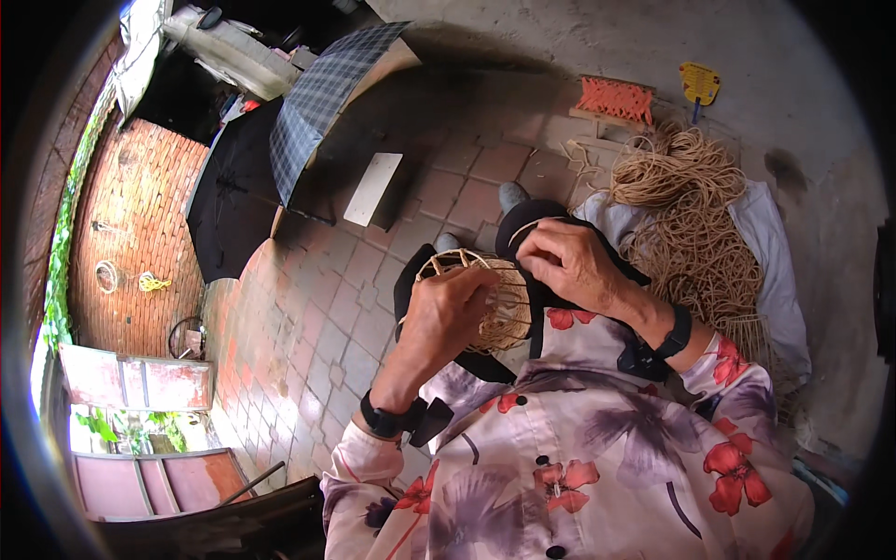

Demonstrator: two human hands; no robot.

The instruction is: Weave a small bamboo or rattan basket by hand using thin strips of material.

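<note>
Over our lap, between our knees, we hold a small, round, open-sided basket of pale tan strands (505, 315), tilted so that its ribbed rim faces up and away from us. Our left hand (446, 306) is closed on the near-left side of that rim, fingers curled over the ribs, and seems to carry the steadying work. Our right hand (577, 264) is just beyond the basket's right edge, above the black cloth covering on our right knee (534, 222); its thumb and fingers are drawn together, but whether they grip a strand we cannot tell, since the fingertips are turned from view.

We judge the step in hand to be weaving the side wall, with the rim not yet finished off. The next move, as we read it, calls for our left hand to keep the ribs evenly spaced while our right leads a strand between them and pulls it snug, without bending the wall inward.

Beside our right knee, a white cloth sheet (782, 289) carries a loose heap of tan twisted cord (686, 247), spread toward its right edge, with a thicker coiled hank of the same tan cord (667, 173) at its far edge.
</note>
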